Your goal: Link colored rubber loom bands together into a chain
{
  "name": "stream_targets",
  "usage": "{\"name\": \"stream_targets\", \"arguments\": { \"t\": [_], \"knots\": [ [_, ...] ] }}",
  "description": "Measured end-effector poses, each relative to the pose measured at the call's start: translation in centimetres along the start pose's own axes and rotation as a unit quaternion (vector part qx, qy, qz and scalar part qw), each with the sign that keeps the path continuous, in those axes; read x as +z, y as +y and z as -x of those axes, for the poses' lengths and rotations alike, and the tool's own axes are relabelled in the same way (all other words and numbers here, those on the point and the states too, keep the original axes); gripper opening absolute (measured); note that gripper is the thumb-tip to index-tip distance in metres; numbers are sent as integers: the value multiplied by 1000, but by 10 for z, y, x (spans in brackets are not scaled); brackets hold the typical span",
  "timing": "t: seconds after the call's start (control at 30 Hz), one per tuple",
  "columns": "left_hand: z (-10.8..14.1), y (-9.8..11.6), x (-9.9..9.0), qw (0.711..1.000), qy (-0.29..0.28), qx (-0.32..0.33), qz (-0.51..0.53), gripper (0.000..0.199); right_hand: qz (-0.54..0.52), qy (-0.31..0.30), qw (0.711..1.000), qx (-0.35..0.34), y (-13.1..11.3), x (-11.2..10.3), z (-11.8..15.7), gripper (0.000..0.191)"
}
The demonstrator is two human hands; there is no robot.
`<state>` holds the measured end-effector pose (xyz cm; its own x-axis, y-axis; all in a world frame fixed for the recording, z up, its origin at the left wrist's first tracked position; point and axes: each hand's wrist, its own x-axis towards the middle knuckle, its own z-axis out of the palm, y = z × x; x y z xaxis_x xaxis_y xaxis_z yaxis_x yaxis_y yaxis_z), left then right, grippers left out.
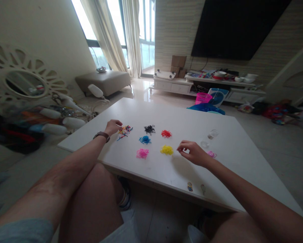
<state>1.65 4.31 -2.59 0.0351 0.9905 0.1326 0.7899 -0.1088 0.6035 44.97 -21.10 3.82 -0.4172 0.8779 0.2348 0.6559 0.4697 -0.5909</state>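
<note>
My left hand (113,126) reaches over the edge of a mixed pile of small coloured bands (125,131), its fingers curled together; anything between the fingertips is too small to see. Right of it lie separate piles of black bands (149,129), blue bands (144,139), red bands (166,134), pink bands (142,153) and yellow bands (167,150), which look like little rubber loops. Just right of the yellow pile, my right hand (192,152) hovers with thumb and fingertips drawn together in a pinch. What it holds, if anything, cannot be made out.
Everything lies on a white table (171,113). On its right are clear round containers (213,134) and a small pink-purple heap (212,154). A small cartoon figure piece (190,186) lies by the front edge. A white lamp (73,122) stands beyond the table's left side.
</note>
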Motion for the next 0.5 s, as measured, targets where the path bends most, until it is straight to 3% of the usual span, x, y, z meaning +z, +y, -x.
{"name": "stream_targets", "arguments": {
  "t": [0.13,0.27,0.5],
  "knots": [
    [-2,9,13,995,-16,32,-89,22,3,-2,1000,6,2,1,1,20],
    [-4,14,24,992,-23,14,-125,13,6,-5,1000,9,5,1,1,20],
    [-5,19,14,991,-23,-4,-131,15,10,-6,1000,8,4,-1,2,19]
  ]
}}
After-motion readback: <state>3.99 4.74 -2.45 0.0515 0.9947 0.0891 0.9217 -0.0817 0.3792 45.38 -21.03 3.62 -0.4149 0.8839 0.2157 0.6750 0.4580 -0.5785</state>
